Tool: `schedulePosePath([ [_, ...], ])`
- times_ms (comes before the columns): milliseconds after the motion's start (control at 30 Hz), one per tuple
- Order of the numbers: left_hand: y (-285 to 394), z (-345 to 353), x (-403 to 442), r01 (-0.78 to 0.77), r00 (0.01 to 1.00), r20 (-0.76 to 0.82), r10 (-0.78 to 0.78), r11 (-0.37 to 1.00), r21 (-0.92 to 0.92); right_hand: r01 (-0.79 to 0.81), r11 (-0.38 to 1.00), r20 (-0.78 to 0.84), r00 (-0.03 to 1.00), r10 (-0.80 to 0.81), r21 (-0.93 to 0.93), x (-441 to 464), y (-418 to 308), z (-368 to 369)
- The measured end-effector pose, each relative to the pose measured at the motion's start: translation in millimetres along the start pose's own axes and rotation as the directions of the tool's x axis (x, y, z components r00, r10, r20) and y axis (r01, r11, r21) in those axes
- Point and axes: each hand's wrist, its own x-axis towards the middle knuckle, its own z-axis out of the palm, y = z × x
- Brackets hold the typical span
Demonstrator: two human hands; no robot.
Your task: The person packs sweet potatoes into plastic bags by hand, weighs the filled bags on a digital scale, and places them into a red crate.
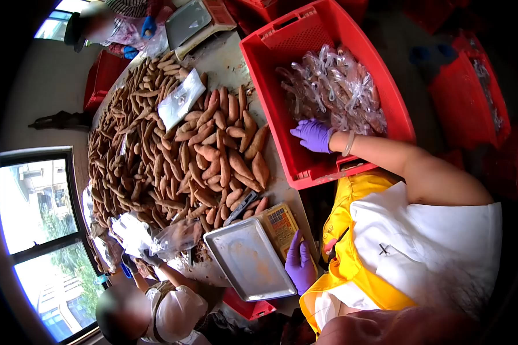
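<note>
My right hand (313, 135), in a purple glove, reaches over the near inner wall of a red crate (290, 158). Its fingers are apart and I see nothing held in them. Beside it in the crate lie clear knotted plastic bags (342, 86) with brownish contents. My left hand (300, 264), also purple-gloved, has its fingers stretched out alongside a weighing scale (281, 227). The scale's metal tray (244, 259) carries nothing. I cannot tell whether the left fingertips touch the scale. A large heap of sweet potatoes (172, 155) covers much of the table beyond.
A white plastic bag (181, 99) lies on the heap. Another scale (193, 26) stands at the table's far corner. One co-worker (175, 313) handles plastic bags (135, 233) at lower left; another person (126, 26) is at the top. More red crates (469, 98) stand at right.
</note>
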Motion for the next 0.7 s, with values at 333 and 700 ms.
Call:
schedulePosePath([
  [333,-48,-54,-46,0.040,0.974,-0.218,-0.065,0.993,-0.114,0.104,0.993,-0.097,0.990,-0.098,0.060,25,-77,11],
  [700,-27,-70,-13,0.002,0.931,-0.358,-0.068,0.983,-0.182,0.468,0.559,-0.237,0.868,-0.436,0.685,173,-278,-9],
])
